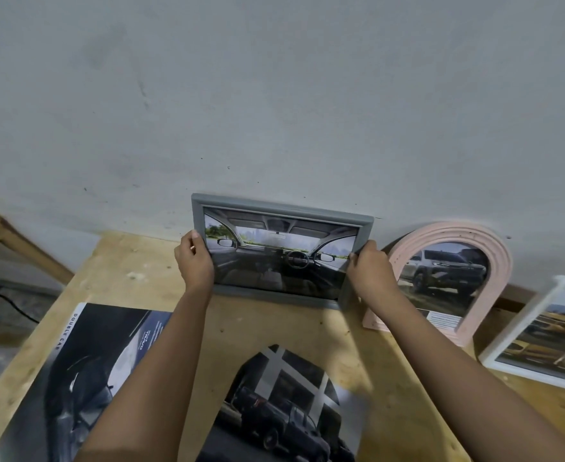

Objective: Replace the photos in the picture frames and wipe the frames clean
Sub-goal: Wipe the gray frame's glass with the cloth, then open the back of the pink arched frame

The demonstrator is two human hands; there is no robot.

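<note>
Both my hands clasp the grey frame (pixel 281 208) by its 2 short sides, left hand (pixel 194 261) and right hand (pixel 369 273) closed on the edges, standing it against the wall (pixel 274 95) on the wooden table (pixel 357 345). It looks rigid, light, its front probably fragile; side edges suit best.

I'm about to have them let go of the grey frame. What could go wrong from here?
1. The grey rectangular frame, held at both ends by the left hand and right hand, stands steeply against the wall; released, its base might slide on the wooden table.
2. The pink arched frame leans close beside the right hand and could be knocked.
3. The arch-cut truck photo lies loose under the forearms and might be dragged.
</note>
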